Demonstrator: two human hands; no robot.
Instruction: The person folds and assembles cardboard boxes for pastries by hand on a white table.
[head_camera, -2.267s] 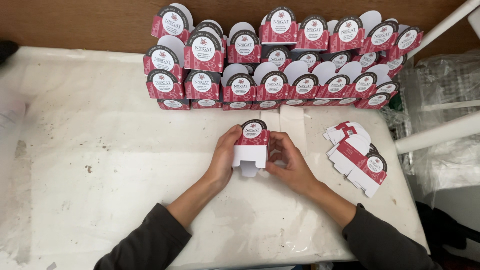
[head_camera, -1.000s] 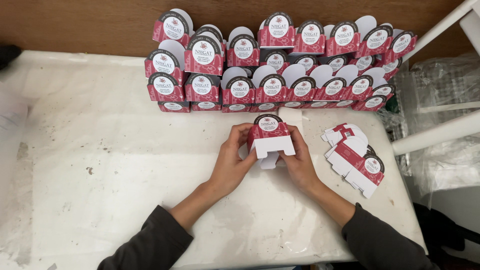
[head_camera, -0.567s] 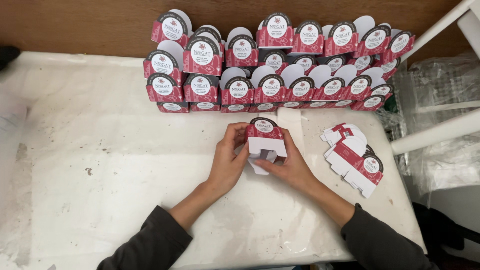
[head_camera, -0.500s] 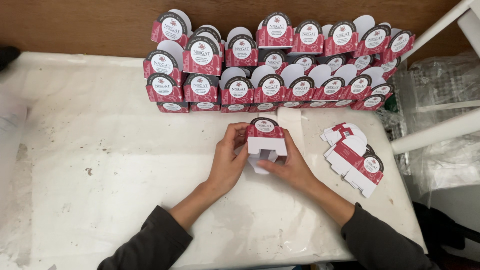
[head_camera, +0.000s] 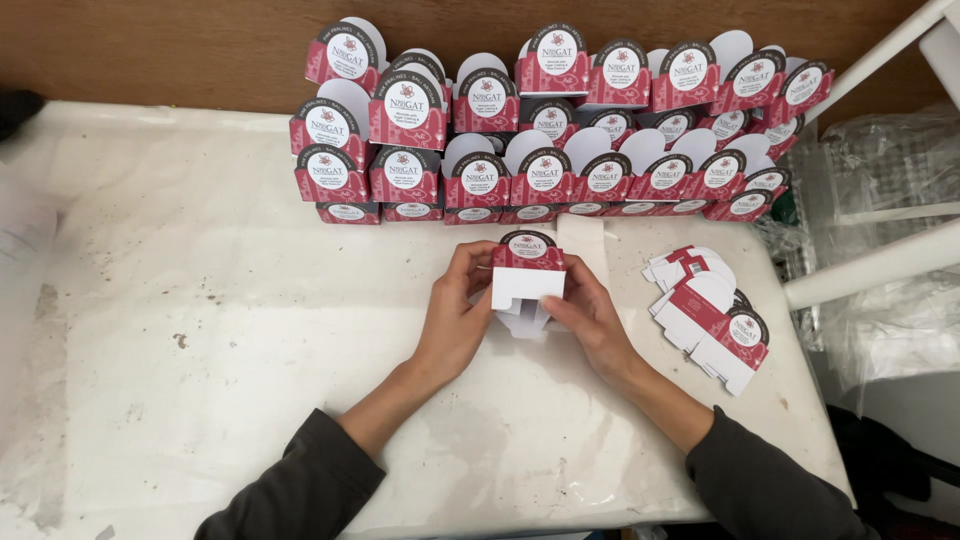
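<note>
Two hands: both work on one small red-and-white folded cardboard box with a round label crest (head_camera: 527, 270), held just above the white, scuffed table (head_camera: 200, 330)
Box location: near the table's middle, in front of the stacked row of finished red cardboard boxes (head_camera: 560, 130), apart from it, and left of the loose pile of flat red-and-white cardboard blanks (head_camera: 712, 315)
Left hand (head_camera: 455, 315): fingers curled round the box's left side, thumb toward the front panel; grip partly closed on the cardboard, not flattened against it
Right hand (head_camera: 590, 315): fingers reach in from the right, fingertips at the lower right edge of the white front panel; grip partly closed and in contact with the box
Step in hand (judgement): the box is being folded into shape, with white flaps hanging loose beneath it
Method, support: hold the side walls square with the left hand so that the panel does not skew
Method, pressure: press along the creases, not on the panel faces, to avoid dents in thin card
Method, flaps: tuck the lower flaps fully; a half-seated tab is likely to spring open
Method, crest: keep fingers off the round label so that it stands upright, as on the finished boxes
Forearms: both in dark grey sleeves (head_camera: 300, 485), converging on the box from the near edge, wrists low over the table
Hidden: the underside of the box and the flap ends cannot be made out
</note>
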